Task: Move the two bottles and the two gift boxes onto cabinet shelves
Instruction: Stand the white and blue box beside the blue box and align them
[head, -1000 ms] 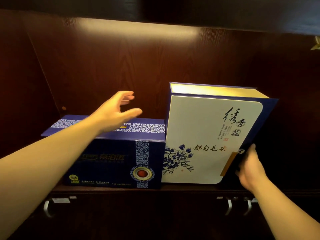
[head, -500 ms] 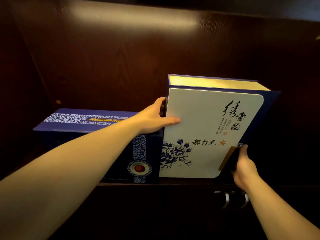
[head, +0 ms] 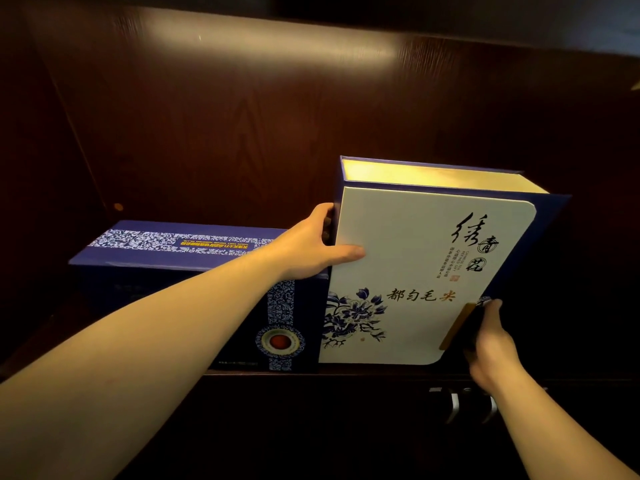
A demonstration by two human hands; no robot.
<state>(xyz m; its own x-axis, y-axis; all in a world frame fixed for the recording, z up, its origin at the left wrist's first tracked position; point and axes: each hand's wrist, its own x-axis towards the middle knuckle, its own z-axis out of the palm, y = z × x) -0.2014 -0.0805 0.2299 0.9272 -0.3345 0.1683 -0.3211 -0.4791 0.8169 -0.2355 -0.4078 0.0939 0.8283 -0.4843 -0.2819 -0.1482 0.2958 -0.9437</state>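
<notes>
Two gift boxes stand side by side on a dark brown wooden cabinet shelf (head: 346,373), with the grained back panel (head: 277,116) of the cabinet rising behind them. The tall white gift box with dark blue edging, a blue flower print and black calligraphy (head: 415,271) stands upright on the right part of the shelf, its pale gold top face catching the light. The low dark blue rectangular gift box with a white patterned band and a round red-centred medallion (head: 194,271) lies to its left, and the two boxes touch along their sides.

The left hand (head: 318,244) grips the upper left edge of the white box: the thumb lies flat across the white front face, while the fingers curl around the box's left side, above the top of the blue box. The left forearm crosses over the blue box's front.

The right hand (head: 491,341) holds the lower right edge of the white box, the thumb pressed against the dark blue flap near a gold-brown strip, with the fingers wrapped round the side and hidden from sight.

Below the shelf edge, silver metal door handles (head: 457,407) show on the dark cabinet front, just under the right wrist. A small round brown peg (head: 118,206) sits on the left inner wall of the cabinet. No bottles are in sight.
</notes>
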